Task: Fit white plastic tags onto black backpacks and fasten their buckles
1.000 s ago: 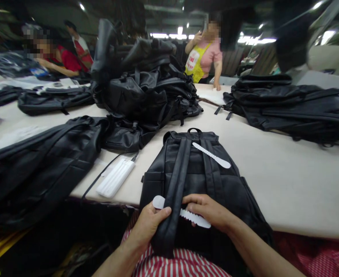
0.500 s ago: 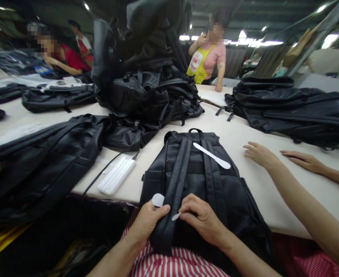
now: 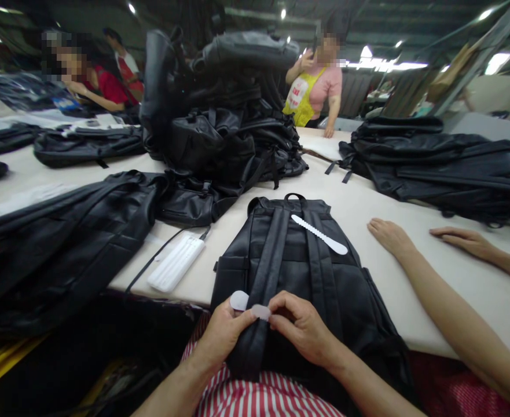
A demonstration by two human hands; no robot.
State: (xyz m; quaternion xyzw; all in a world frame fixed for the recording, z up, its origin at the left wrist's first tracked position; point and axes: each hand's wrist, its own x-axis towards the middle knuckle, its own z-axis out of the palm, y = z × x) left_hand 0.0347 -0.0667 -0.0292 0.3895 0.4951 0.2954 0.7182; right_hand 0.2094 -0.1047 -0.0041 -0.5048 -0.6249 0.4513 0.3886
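A black backpack (image 3: pixel 298 260) lies in front of me with its straps uppermost. My left hand (image 3: pixel 226 330) is closed near the lower part of one strap (image 3: pixel 270 260), pinching a flat white round-ended piece (image 3: pixel 239 300) that sticks out past the fingers. Between thumb and forefinger, my right hand (image 3: pixel 304 324) grips a small white oval piece (image 3: pixel 261 313) just above that strap, by my left thumb tip. Higher on the backpack rests a white flat stick (image 3: pixel 319 234) with a notched edge.
Left of the backpack, a white power bank (image 3: pixel 176 263) with a black cable lies at the table edge. A heap of black bags (image 3: pixel 224 116) rises behind. More bags (image 3: pixel 437 162) are stacked right, near another person's hands (image 3: pixel 389 234). Another backpack (image 3: pixel 72 243) overhangs the edge at left.
The white oval piece in my right hand has risen slightly and turned its flat face up, close to my left thumb. A bag atop the heap has shifted. The neighbour's hands moved slightly.
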